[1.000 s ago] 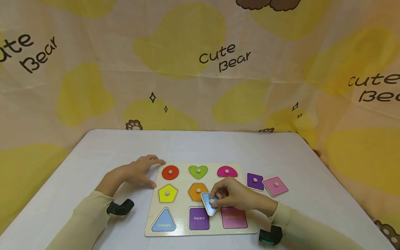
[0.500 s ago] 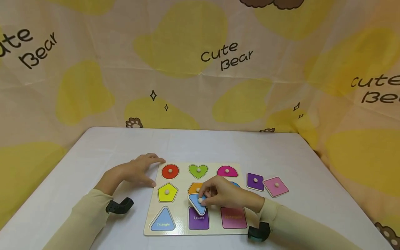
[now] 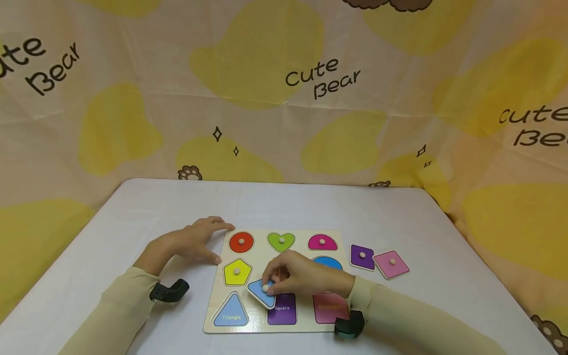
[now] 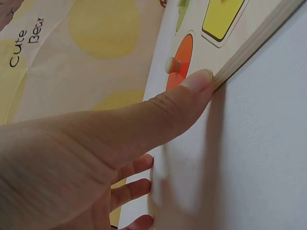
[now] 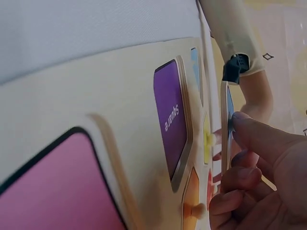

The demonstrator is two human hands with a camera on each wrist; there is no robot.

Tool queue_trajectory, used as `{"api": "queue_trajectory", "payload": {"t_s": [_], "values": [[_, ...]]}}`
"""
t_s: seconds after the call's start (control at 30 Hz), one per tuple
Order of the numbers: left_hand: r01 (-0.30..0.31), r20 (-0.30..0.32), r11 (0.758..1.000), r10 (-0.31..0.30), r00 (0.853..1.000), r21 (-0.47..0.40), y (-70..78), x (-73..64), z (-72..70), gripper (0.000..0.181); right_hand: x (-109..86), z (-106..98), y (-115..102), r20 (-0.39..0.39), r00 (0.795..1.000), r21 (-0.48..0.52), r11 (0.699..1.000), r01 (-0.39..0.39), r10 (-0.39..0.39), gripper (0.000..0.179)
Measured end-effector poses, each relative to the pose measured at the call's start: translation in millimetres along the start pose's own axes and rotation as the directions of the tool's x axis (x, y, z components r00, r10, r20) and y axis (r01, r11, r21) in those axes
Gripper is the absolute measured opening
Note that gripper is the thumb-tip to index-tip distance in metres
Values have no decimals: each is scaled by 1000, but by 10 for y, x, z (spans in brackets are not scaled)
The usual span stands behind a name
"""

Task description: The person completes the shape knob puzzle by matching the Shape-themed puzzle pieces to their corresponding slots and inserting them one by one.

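Observation:
My right hand pinches the small knob of a blue triangle puzzle piece and holds it over the wooden puzzle board. In the right wrist view the triangle piece stands edge-on above the board's surface. Near it are the bare triangle recess and the purple square recess. My left hand touches the board's left edge with spread fingers. The left wrist view shows the left thumb against that edge, near the red circle piece.
Seated in the board are the yellow pentagon, green heart, pink semicircle and a partly covered blue piece. A purple square piece and a pink piece lie right of the board. A pink recess is at front right.
My right hand has carried the blue triangle piece leftward across the board, from beside the orange hexagon toward the triangle recess. The left hand stays at the board's edge.

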State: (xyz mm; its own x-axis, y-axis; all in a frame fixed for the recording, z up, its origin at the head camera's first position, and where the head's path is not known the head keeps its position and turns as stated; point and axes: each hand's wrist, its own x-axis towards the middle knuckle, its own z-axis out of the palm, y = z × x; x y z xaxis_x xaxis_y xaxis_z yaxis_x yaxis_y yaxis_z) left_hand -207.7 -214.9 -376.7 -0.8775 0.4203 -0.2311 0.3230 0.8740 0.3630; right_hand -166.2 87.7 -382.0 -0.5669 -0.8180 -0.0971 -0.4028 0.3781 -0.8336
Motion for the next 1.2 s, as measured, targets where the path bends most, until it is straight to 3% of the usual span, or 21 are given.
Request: {"api": "queue_trajectory", "payload": {"t_s": [0.37,0.73,1.2], "values": [[-22,2,1000,22,1000,3,-49,13,13,86,247,170,-89,88,996,4,1000,24,-24,12],[-33,1,999,33,999,4,-38,2,-19,85,413,307,-220,183,979,-119,987,112,-89,13],[-41,-3,999,41,999,-5,-20,-21,-33,85,501,374,-275,242,968,-235,963,129,-70,15]]}}
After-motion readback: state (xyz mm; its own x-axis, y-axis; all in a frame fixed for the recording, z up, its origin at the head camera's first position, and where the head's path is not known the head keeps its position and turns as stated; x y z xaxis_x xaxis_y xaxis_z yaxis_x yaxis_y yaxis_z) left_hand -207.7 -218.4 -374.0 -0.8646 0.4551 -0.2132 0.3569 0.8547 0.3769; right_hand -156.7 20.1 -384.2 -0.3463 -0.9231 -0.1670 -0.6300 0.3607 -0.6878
